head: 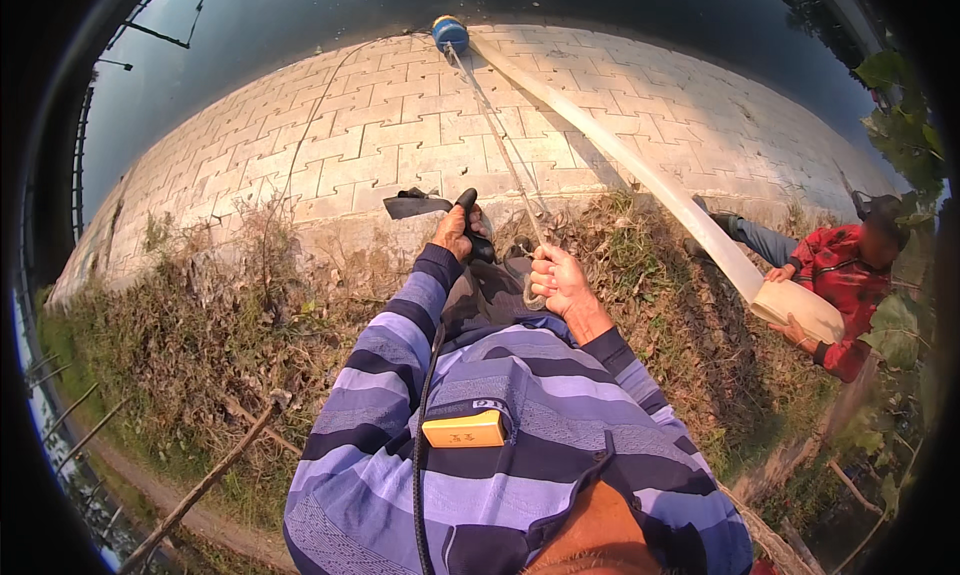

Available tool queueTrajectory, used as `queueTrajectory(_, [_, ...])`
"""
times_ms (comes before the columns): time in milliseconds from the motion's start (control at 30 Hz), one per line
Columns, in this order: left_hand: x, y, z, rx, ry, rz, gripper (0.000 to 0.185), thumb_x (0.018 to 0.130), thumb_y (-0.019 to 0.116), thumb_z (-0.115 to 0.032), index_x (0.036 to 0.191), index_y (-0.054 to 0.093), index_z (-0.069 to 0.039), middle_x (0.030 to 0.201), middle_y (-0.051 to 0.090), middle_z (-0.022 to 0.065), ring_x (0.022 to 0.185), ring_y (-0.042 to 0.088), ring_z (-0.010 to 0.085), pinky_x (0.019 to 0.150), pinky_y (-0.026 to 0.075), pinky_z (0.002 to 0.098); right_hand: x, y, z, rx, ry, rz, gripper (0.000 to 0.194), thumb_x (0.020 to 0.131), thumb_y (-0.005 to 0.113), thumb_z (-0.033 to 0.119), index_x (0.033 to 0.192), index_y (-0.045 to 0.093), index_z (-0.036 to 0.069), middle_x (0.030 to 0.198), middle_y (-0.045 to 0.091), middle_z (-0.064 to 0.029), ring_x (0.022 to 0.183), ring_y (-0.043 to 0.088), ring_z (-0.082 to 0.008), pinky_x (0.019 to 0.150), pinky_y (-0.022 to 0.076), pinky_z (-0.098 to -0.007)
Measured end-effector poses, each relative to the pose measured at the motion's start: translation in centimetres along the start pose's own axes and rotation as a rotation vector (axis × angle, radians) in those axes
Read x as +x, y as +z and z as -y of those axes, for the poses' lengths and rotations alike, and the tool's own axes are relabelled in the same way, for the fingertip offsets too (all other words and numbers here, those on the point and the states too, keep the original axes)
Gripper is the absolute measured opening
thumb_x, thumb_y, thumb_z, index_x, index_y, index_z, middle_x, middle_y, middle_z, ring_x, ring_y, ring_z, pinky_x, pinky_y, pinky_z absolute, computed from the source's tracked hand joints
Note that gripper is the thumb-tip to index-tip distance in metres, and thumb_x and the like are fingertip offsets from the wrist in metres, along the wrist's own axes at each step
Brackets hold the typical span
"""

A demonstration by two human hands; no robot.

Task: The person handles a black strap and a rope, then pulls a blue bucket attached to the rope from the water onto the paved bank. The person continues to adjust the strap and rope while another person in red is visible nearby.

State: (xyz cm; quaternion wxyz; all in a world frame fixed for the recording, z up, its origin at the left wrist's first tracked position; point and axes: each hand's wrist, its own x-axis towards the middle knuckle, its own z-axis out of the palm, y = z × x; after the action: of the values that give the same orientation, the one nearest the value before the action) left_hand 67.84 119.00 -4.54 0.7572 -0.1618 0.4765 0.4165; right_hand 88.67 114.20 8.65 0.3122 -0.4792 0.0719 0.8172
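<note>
My right hand [559, 279] is closed around a pale rope [502, 136], with a loop of it hanging below the fist. The rope runs down the paved slope to a blue submersible pump [450, 33] at the water's edge. In my left hand [454, 234], between thumb and fingers, is a smooth black object [474, 237] whose exact kind I cannot tell. A black rubber-like piece [412, 204] lies on the concrete edge just beyond that hand. From the pump, a wide cream lay-flat hose [615, 144] stretches up the slope to the right.
On the right, a person in a red jacket [844, 264] holds the rolled end of the hose [799, 310]. A thin dark cable [307, 125] crosses the interlocking pavers [360, 147]. Dry grass [202, 335] covers the bank; a wooden pole [199, 492] slants at lower left.
</note>
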Motion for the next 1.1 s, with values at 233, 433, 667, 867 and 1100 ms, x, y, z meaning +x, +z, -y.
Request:
queueTrajectory(233, [5.7,4.6,1.5,-0.032,-0.052,-0.072,0.023,0.088,0.057,-0.027,0.082,0.055,-0.005,0.063,0.048,0.0038,0.052,0.047,0.0195,0.052,0.045,0.0357,-0.1,1.8,-0.5,-0.070,-0.027,-0.048,0.028,0.100,0.045,0.031,0.081,0.048,0.011,0.053,0.032,0.0083,0.038,0.026,-0.0034,0.035,0.0216,-0.0204])
queueTrajectory(433, [9.7,6.1,-0.1,0.068,-0.170,0.118,0.030,0.094,0.054,-0.036,0.090,0.060,-0.007,0.077,0.066,0.0102,0.066,0.062,0.0220,0.061,0.051,0.0409,-0.2,3.0,-0.9,-0.163,-0.064,-0.089,0.021,0.094,0.047,0.023,0.076,0.046,0.013,0.054,0.031,0.0076,0.038,0.026,-0.0040,0.034,0.0192,-0.0215])
queueTrajectory(667, [11.6,7.0,-3.0,-0.167,-0.204,0.112,0.033,0.095,0.056,-0.031,0.092,0.052,0.001,0.090,0.067,0.0221,0.072,0.066,0.0317,0.066,0.055,0.0445,1.0,1.4,-2.0,-0.228,-0.084,-0.057,0.027,0.098,0.045,0.025,0.074,0.045,0.012,0.053,0.030,0.0078,0.037,0.024,-0.0030,0.034,0.0174,-0.0215])
queueTrajectory(867, [10.6,3.8,-7.5,-0.069,-0.261,0.197,0.017,0.092,0.059,-0.023,0.085,0.051,-0.009,0.061,0.041,-0.0027,0.047,0.038,0.0112,0.045,0.036,0.0303,2.9,1.1,-4.1,-0.279,-0.098,0.017,0.029,0.099,0.047,0.028,0.074,0.045,0.012,0.052,0.030,0.0084,0.036,0.024,-0.0031,0.033,0.0180,-0.0217])
queueTrajectory(1100, [8.8,4.0,-6.3,0.089,-0.086,-0.066,0.017,0.096,0.046,-0.020,0.081,0.047,-0.012,0.060,0.037,-0.0029,0.046,0.035,0.0108,0.044,0.033,0.0278,2.3,1.6,-4.9,-0.333,-0.101,0.011,0.034,0.102,0.044,0.034,0.077,0.046,0.010,0.050,0.029,0.0081,0.036,0.023,-0.0039,0.033,0.0196,-0.0230])
